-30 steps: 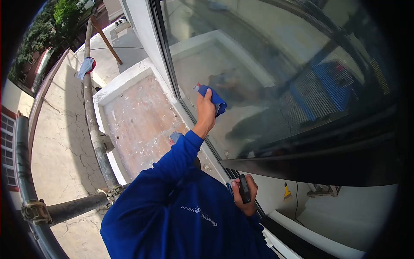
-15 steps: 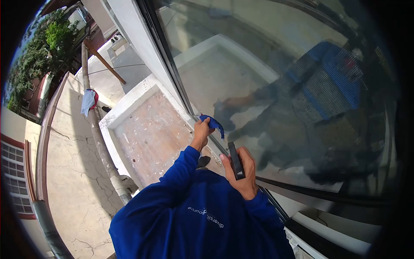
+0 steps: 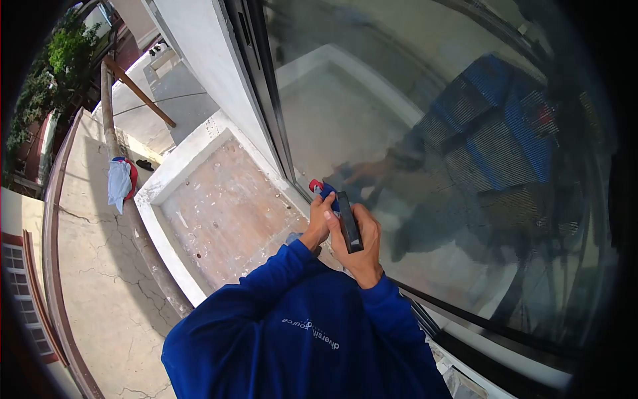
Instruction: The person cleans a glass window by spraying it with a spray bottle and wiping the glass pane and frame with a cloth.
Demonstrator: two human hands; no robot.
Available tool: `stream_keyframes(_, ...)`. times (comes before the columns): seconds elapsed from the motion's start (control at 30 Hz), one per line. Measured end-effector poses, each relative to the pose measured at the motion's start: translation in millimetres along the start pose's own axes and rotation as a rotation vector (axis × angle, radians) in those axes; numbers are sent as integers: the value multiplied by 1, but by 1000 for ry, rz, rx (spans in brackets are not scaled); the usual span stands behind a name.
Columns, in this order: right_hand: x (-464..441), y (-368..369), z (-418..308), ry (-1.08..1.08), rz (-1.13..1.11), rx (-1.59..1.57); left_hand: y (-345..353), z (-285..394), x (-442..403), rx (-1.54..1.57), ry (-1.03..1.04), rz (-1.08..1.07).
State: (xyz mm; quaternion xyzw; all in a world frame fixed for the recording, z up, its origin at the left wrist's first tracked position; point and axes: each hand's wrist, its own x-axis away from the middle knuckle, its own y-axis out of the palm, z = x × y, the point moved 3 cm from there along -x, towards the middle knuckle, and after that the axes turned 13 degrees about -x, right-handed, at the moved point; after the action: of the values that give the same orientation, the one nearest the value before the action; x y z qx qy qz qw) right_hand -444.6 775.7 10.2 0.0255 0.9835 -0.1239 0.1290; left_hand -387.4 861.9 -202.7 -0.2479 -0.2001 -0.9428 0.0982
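Observation:
My left hand (image 3: 319,219) is closed around a bunched blue and red cloth (image 3: 329,191), close to the lower edge of the glass pane (image 3: 372,86). Gripped in my right hand (image 3: 363,247) is a long black block-shaped tool (image 3: 349,223), tilted slightly, its exact kind unclear. Both hands are together in front of my chest, with the cloth against or just beside the tool's upper end. Fingers hide part of the cloth. The pane reflects my body and arms.
A shallow concrete ledge with a raised white rim (image 3: 159,183) lies below to the left. Beyond it runs a wooden pole (image 3: 149,243) with a grey-blue and red cloth (image 3: 121,181) draped over it. The dark window frame (image 3: 269,100) stands beside a white wall edge.
My hands have come together: the right hand moved left and up with the black tool, to the cloth in my left hand. Red on the cloth now shows. The camera view shifted slightly.

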Motion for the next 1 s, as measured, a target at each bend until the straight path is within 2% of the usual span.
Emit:
stream_keyframes(0.03, 1, 0, 1, -4, -16, -6, 3, 0, 3, 32, -14, 3)
stream_keyframes(0.07, 1, 0, 2, -12, -34, -11, -9, -24, -14, 23, 44, -102)
stream_keyframes(0.13, 10, -10, -9, -83, -50, -38, 20, 56, 43, -189, 324, -61)
stream_keyframes(0.2, 20, -25, -9, -96, -54, -64, 37, 103, 54, -327, 741, -59)
stream_keyframes(0.23, 29, -33, -4, -56, -45, -78, 40, 130, 53, -545, 1054, 121)
stream_keyframes(0.3, 47, -44, 4, 18, -31, -91, 51, 202, 46, -714, 1398, 403)
stream_keyframes(0.37, 60, -55, 7, 74, -26, -73, 48, 227, 22, -691, 1349, 496)
stream_keyframes(0.4, 65, -58, 10, 103, -22, -70, 34, 214, -5, -732, 1263, 498)
stream_keyframes(0.47, 75, -63, 15, 103, -14, -33, 6, 181, -54, -615, 1046, 524)
stream_keyframes(0.53, 89, -66, 23, 202, 13, -66, -23, 128, -91, -315, 758, 554)
stream_keyframes(0.63, 97, -66, 28, 310, 10, -100, -54, 86, -142, -103, 230, 517)
stream_keyframes(0.67, 97, -65, 25, 313, 0, -104, -54, 94, -141, -62, 249, 538)
stream_keyframes(0.77, 74, -58, 21, 227, -39, -101, -4, 196, -48, -169, 705, 405)
stream_keyframes(0.83, 86, -55, 18, 248, -48, -97, 20, 256, -1, -224, 991, 260)
stream_keyframes(0.93, 80, -54, 19, 264, -48, -125, 25, 279, -17, -288, 1361, 410)
stream_keyframes(1.0, 80, -54, 18, 199, -95, -54, 9, 243, -47, -445, 1592, 577)
